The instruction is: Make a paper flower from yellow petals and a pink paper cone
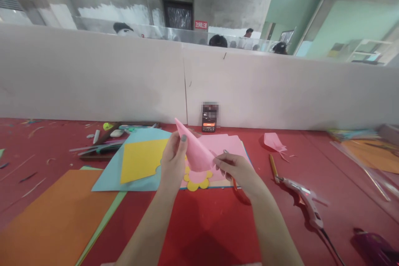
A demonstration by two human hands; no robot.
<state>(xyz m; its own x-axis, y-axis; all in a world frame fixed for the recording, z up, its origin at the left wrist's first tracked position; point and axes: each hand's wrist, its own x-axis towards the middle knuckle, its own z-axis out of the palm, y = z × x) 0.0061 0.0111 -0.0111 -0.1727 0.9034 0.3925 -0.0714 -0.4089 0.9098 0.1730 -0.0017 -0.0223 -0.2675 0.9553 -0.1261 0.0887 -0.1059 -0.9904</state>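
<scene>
A piece of pink paper [199, 153], bent into a pointed cone-like shape, is held up between my two hands. My left hand [174, 153] grips its left side, thumb in front. At its lower right edge, the fingers of my right hand [232, 166] pinch the paper. Just below lies a yellow paper flower [198, 185] with a pink centre, partly covered by the pink paper. Flat pink sheets [232, 145] lie behind my right hand. Orange-red scissor handles [240, 193] show partly under my right wrist.
On the left are a yellow sheet [140, 160], a blue sheet [107, 178], an orange sheet [56, 216] and a tool tray [90, 154]. A glue gun [302, 195] with a cord and a pink scrap [274, 141] lie right. A phone [208, 122] leans against the white partition [124, 79].
</scene>
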